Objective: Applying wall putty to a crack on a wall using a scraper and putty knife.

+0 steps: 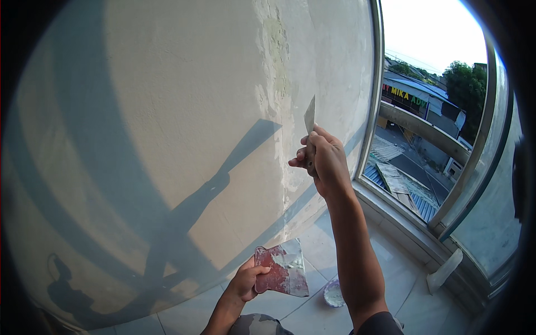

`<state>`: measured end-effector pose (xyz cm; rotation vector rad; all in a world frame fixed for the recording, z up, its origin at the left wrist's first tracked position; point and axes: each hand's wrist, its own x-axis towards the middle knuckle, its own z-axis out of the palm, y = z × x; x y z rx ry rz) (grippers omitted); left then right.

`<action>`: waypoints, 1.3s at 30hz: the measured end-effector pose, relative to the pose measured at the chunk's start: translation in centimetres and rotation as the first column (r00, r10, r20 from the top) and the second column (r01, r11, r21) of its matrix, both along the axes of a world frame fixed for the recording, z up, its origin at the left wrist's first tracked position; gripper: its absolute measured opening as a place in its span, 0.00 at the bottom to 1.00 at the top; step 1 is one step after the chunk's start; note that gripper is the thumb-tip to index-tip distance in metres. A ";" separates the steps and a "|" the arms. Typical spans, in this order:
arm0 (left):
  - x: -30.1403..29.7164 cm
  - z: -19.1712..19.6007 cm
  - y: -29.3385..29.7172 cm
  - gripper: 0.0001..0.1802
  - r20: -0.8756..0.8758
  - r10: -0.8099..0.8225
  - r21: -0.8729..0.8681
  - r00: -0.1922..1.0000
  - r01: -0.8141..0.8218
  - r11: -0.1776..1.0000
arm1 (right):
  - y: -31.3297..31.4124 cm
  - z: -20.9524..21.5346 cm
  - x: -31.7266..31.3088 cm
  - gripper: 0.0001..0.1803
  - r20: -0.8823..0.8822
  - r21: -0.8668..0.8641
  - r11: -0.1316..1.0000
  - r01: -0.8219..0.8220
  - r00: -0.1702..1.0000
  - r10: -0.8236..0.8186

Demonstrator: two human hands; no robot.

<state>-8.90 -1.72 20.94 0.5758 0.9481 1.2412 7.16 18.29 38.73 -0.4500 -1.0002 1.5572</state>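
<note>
My right hand (329,159) is raised in front of the wall, closed around the handle of a putty knife (310,116). Its narrow blade points up, and I cannot tell whether it touches the wall. Lower down, my left hand (244,283) grips a flat red spreader plate (274,273) by its left edge, thumb on top. Whitish filler smears the plate's right side. A rough vertical strip of cracked, flaking filler (276,61) runs down the pale wall (167,84), just left of the knife.
A round tub of white paste (334,294) stands on the tiled floor (416,307) beside my right forearm. To the right is an open window (427,117) with a low sill (391,212). A whitish piece (444,272) leans by the sill. Shadows of my arms and the knife fall across the wall.
</note>
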 end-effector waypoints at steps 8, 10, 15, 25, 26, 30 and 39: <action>3.3 4.8 -2.4 0.32 0.091 0.201 0.034 0.975 -0.205 0.978 | 1.7 -2.6 2.6 0.15 0.015 -0.047 0.997 0.061 0.998 -0.060; 5.2 7.5 -3.2 0.33 0.031 0.302 0.078 0.953 -0.304 0.950 | 2.3 -4.0 4.0 0.16 0.013 -0.082 0.993 0.080 0.997 -0.079; 9.1 14.6 -4.8 0.40 -0.041 0.411 0.072 0.911 -0.408 0.910 | 2.6 -6.4 4.7 0.17 -0.018 -0.266 0.962 0.065 0.997 -0.072; 11.9 20.0 -3.7 0.41 -0.305 0.403 -0.166 0.863 -0.464 0.870 | 5.3 -11.8 3.6 0.28 0.277 -0.573 0.761 0.305 0.946 -0.170; 11.9 20.6 -3.6 0.41 -0.304 0.395 -0.186 0.867 -0.460 0.868 | 5.3 -11.8 3.2 0.28 0.291 -0.617 0.726 0.304 0.945 -0.149; 11.8 21.5 -2.8 0.43 -0.272 0.345 -0.253 0.898 -0.413 0.875 | 5.6 -11.8 2.4 0.27 0.376 -0.613 0.700 0.368 0.914 -0.152; 11.9 24.2 -0.4 0.43 -0.226 0.262 -0.319 0.938 -0.325 0.890 | -2.5 -9.8 2.9 0.23 0.097 -0.674 0.730 0.117 0.993 -0.070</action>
